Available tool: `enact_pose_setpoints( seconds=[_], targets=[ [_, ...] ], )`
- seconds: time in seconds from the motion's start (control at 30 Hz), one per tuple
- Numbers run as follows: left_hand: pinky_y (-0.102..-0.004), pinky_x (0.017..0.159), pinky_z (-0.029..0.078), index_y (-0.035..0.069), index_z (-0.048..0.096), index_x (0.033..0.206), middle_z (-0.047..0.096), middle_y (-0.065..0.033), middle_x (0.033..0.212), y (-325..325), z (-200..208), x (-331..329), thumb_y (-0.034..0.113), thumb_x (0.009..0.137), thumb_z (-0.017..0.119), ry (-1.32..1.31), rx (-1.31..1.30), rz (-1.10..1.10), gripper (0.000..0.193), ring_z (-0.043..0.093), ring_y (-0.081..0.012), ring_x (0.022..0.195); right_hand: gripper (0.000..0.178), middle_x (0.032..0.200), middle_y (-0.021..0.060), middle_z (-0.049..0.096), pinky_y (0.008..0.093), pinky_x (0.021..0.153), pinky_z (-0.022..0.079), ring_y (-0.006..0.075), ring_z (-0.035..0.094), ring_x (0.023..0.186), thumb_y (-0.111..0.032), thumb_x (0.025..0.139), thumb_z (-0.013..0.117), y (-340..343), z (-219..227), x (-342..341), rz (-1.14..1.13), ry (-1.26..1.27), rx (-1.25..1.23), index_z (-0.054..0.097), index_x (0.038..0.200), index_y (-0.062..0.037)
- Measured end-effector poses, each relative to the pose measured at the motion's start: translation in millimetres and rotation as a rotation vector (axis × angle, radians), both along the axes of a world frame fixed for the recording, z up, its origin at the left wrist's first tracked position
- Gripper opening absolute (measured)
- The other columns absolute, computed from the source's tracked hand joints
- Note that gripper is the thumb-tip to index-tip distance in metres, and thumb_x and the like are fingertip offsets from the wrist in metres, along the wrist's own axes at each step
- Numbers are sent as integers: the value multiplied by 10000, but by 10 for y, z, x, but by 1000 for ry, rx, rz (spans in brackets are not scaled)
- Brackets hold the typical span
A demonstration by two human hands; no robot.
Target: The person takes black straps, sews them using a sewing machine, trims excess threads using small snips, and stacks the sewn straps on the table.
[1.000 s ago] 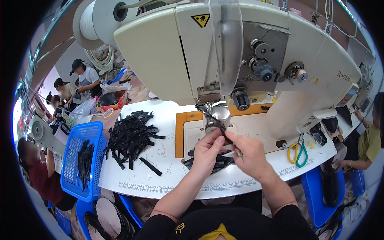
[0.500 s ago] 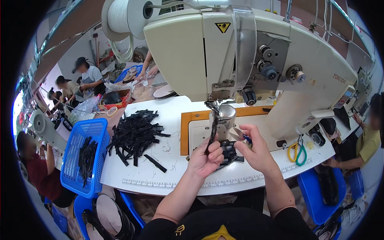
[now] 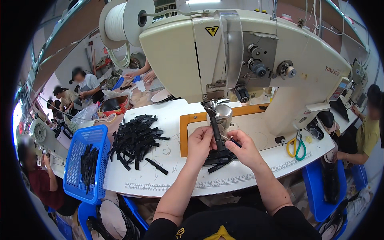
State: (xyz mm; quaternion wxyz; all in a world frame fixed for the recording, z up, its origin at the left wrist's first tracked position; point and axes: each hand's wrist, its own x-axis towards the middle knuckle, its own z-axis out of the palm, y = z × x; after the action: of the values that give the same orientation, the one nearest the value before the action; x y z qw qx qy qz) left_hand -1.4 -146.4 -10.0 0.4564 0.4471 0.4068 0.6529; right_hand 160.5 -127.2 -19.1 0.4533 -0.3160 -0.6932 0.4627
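Right hand (image 3: 245, 149) is now nearer left hand (image 3: 200, 142), frame centre | left: pinched on black strip (image 3: 216, 128) | right: clasped around blue-handled snips (image 3: 237, 143)

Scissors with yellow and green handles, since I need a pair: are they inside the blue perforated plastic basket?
No, the scissors lie on the white tabletop, near its right end.

Scissors (image 3: 299, 138) lie at the right. Near a person (image 3: 369, 138) in yellow, a blue bin (image 3: 315, 196) holds something black (image 3: 331, 186).
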Motion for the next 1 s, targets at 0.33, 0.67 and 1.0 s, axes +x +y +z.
enact_pose_setpoints(
  seconds=[0.33, 0.67, 1.0],
  targets=[
    [-209, 559, 485, 27, 584, 959, 634, -58, 805, -253, 332, 432, 346, 944, 432, -60, -75, -18, 354, 613, -122, 651, 232, 889, -7, 574, 193, 695, 427, 49, 505, 777, -53, 810, 630, -381, 385, 197, 119, 352, -106, 552, 1025, -13],
    [-227, 568, 462, -15, 598, 858, 601, -57, 714, -895, 371, 568, 249, 948, 431, 140, -56, -28, 325, 561, -99, 620, 118, 825, 83, 646, 252, 707, 485, 98, 600, 787, -31, 811, 613, -967, 336, 321, -69, 52, 242, 595, 917, 18],
    [-228, 643, 461, -28, 600, 939, 591, -64, 819, -688, -298, 218, 266, 948, 438, -139, -154, -211, 335, 547, -103, 662, 284, 847, 33, 569, 242, 733, 435, 103, 519, 783, -102, 809, 635, -359, -49, 250, -90, -98, 180, 523, 1055, -13]
  ],
)
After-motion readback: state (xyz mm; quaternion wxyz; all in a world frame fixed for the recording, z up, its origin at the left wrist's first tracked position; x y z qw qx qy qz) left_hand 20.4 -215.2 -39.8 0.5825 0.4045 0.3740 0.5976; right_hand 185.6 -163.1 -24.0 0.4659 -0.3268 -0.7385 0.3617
